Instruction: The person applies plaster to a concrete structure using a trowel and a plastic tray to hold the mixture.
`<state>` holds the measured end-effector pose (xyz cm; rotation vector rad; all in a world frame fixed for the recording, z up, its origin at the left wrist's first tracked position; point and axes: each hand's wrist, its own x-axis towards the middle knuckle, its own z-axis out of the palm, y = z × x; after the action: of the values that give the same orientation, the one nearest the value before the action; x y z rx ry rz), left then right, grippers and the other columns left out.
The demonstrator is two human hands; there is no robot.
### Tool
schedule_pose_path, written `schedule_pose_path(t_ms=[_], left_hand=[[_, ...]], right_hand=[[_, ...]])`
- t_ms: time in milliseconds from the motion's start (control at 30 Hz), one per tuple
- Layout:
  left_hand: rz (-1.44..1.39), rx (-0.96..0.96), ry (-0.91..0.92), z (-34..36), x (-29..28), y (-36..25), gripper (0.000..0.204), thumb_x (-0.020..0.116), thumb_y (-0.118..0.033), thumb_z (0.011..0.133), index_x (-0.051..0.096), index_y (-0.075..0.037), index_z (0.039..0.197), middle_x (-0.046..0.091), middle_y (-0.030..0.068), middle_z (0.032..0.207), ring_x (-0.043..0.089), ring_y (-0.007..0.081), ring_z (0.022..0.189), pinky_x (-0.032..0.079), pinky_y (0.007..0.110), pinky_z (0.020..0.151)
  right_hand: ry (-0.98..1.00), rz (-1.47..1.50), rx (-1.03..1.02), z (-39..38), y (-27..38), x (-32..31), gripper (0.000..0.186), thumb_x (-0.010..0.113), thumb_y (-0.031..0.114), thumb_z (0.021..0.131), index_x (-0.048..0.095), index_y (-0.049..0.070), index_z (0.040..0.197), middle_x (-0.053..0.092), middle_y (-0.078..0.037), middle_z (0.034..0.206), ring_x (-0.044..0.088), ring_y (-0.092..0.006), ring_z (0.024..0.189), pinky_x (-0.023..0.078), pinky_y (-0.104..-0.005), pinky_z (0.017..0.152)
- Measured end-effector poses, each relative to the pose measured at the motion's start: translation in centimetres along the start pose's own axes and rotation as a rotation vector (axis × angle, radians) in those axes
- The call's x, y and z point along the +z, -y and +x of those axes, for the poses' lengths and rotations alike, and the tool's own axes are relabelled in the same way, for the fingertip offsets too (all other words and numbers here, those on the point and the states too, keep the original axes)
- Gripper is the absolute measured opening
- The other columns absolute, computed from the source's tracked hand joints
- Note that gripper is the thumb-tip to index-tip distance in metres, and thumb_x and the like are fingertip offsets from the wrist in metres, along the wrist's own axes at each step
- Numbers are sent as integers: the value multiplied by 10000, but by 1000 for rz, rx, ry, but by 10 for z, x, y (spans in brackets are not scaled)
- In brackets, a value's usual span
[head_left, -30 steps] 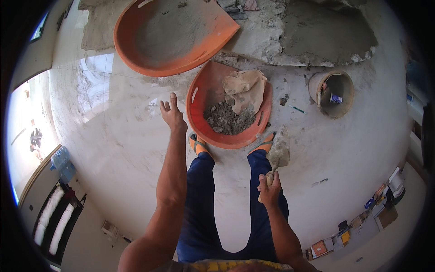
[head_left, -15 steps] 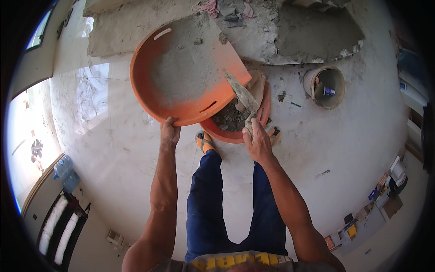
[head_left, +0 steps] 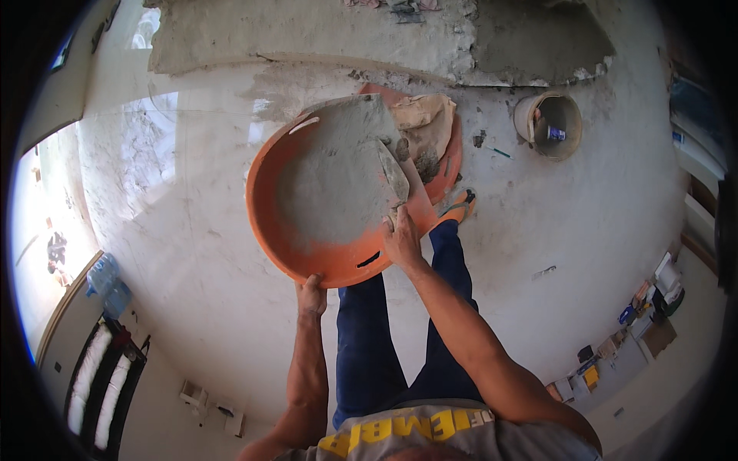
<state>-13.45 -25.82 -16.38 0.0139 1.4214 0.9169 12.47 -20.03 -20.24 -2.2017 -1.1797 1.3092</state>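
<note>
An orange curved tub [head_left: 277, 223] with a coat of grey powder inside is lifted above my legs, its near rim gripped by my left hand [head_left: 311, 289]. My right hand [head_left: 400, 236] grips the handle of a dirty trowel [head_left: 393, 170], whose blade lies over the right part of that tub, beside some dark lumps. A second orange tub [head_left: 450, 160] lies behind and partly under the first, with a crumpled brown paper bag [head_left: 423, 127] and dark rubble in it.
A cement-caked slab [head_left: 307, 34] with a wet grey patch crosses the top. A bucket [head_left: 559, 117] and a thin pen-like stick [head_left: 496, 151] lie right. My sandalled foot [head_left: 458, 206] shows by the tubs. Water bottles [head_left: 108, 284] stand far left; assorted items [head_left: 646, 315] line the right wall.
My left hand has taken hold of the powder-coated tub, which has come off the slab toward me. My right hand has raised the trowel from beside my leg to over that tub.
</note>
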Motion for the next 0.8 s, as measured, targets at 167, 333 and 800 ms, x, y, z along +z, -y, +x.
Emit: schedule_pose_path(t_ms=[167, 333, 800], left_hand=[[56, -24, -44, -27, -43, -5, 611, 523, 92, 854, 437, 7, 1453, 563, 124, 1349, 577, 275, 1271, 460, 460, 1138], [154, -50, 2, -40, -67, -23, 696, 524, 60, 866, 347, -6, 1536, 490, 157, 1461, 508, 311, 1372, 422, 511, 1185], [174, -164, 65, -85, -103, -91, 652, 598, 26, 855, 427, 5, 1484, 567, 140, 1386, 585, 306, 1295, 485, 495, 1150]], right_hand=[[-65, 53, 121, -58, 4, 5, 336, 604, 173, 1011, 436, -34, 1217, 594, -319, 1097, 624, -505, 1022, 500, -561, 870], [42, 29, 63, -53, 21, -3, 332, 605, 180, 1012, 437, -30, 1207, 598, -316, 1101, 630, -498, 1030, 501, -558, 883], [-190, 105, -32, -5, 20, -148, 396, 582, 340, 1043, 532, -12, 1217, 634, -183, 936, 695, -306, 784, 564, -395, 618]])
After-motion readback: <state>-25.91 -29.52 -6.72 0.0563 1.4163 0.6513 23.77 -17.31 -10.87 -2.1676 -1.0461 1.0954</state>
